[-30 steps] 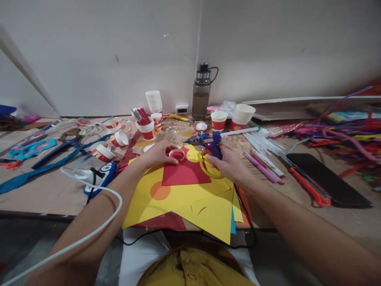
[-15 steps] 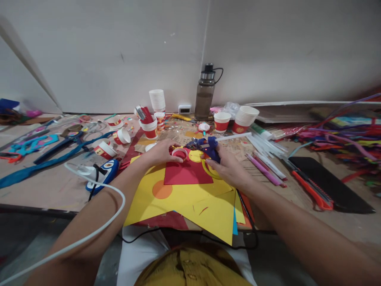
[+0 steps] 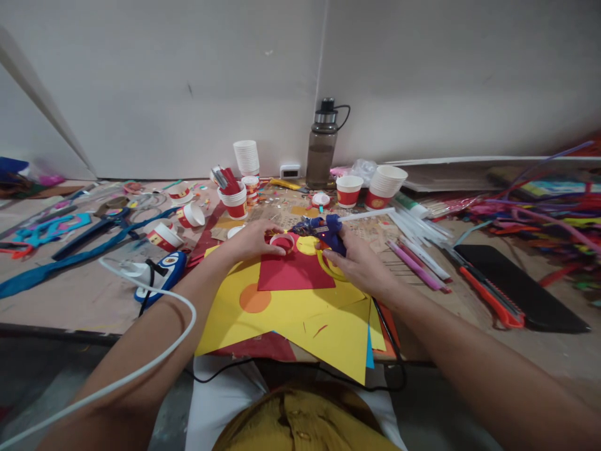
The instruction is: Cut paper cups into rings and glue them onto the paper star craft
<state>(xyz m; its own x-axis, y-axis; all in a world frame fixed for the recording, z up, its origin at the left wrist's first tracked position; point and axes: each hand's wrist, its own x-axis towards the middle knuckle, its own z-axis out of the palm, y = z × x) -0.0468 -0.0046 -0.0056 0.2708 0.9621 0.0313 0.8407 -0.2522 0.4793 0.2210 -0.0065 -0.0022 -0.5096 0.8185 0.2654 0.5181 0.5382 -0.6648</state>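
Observation:
My right hand (image 3: 359, 257) is wrapped round the handle of a blue glue gun (image 3: 330, 233), a white glue stick jutting from its back. Its nozzle points left, above a small red ring-shaped piece (image 3: 282, 243) that my left hand (image 3: 263, 240) pinches at its left side. Under both lies red paper (image 3: 298, 275) on yellow sheets (image 3: 300, 326). Near the gun's trigger is a yellow ring-shaped handle (image 3: 332, 268), partly hidden by my right hand. An orange paper circle (image 3: 255, 298) rests on the yellow paper.
Paper cups (image 3: 350, 191) and a bottle (image 3: 322, 147) stand at the back. On the right are glue sticks (image 3: 420, 241), a red cutter (image 3: 491, 297) and a black phone (image 3: 521, 288). Tipped cups (image 3: 164, 236) and a blue-and-white device (image 3: 166, 275) with a white cable lie left.
The whole view has shifted very slightly. Both hands keep nearly the same place and hold on the ring and the glue gun.

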